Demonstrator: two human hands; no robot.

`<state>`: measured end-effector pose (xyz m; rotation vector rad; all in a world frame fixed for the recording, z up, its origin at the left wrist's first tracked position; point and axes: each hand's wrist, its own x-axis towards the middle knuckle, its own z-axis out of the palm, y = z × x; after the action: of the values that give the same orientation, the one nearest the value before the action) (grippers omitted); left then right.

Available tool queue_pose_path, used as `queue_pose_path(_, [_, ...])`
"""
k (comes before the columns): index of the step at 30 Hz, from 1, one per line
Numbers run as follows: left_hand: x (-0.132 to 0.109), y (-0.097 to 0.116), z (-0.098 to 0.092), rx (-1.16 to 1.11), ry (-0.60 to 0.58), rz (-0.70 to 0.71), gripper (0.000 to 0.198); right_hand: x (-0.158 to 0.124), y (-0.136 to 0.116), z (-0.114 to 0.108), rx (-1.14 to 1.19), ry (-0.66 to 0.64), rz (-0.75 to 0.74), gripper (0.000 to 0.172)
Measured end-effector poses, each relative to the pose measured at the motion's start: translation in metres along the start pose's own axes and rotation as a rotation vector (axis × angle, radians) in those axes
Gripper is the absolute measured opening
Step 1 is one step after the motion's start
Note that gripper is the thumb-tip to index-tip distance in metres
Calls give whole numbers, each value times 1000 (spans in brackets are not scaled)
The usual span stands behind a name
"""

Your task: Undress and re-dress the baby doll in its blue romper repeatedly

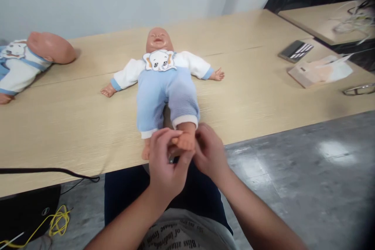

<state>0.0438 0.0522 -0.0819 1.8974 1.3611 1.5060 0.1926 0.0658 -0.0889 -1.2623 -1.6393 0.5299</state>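
A baby doll (164, 86) in a white top and light blue trousers lies on its back on the wooden table (249, 86), feet toward me at the front edge. My left hand (165, 166) is closed around the doll's foot (184, 140) from below and the left. My right hand (209, 152) is closed against the same foot from the right, fingers pinched at its toes. The doll's other foot (145, 152) is partly hidden behind my left hand.
A second doll (32, 56) lies at the table's left end. At the far right are a dark device (295, 50), a flat packet (320, 71) and a metal ring (359, 90). A black cable (43, 170) runs along the front edge; yellow cord (60, 220) lies below.
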Motion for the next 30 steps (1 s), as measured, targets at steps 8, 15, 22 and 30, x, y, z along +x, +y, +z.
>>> queue_pose_path(8, [-5,-8,10,466,-233,392,24,-9,6,-21,52,83,63,28])
queue_pose_path(15, [-7,13,-9,453,-324,345,39,-7,8,-20,-104,32,-29,24])
queue_pose_path(22, [88,-6,-80,424,-205,417,27,98,53,-60,-365,186,-283,17])
queue_pose_path(30, [248,-125,-47,613,-276,109,50,264,78,-12,-691,-123,-314,49])
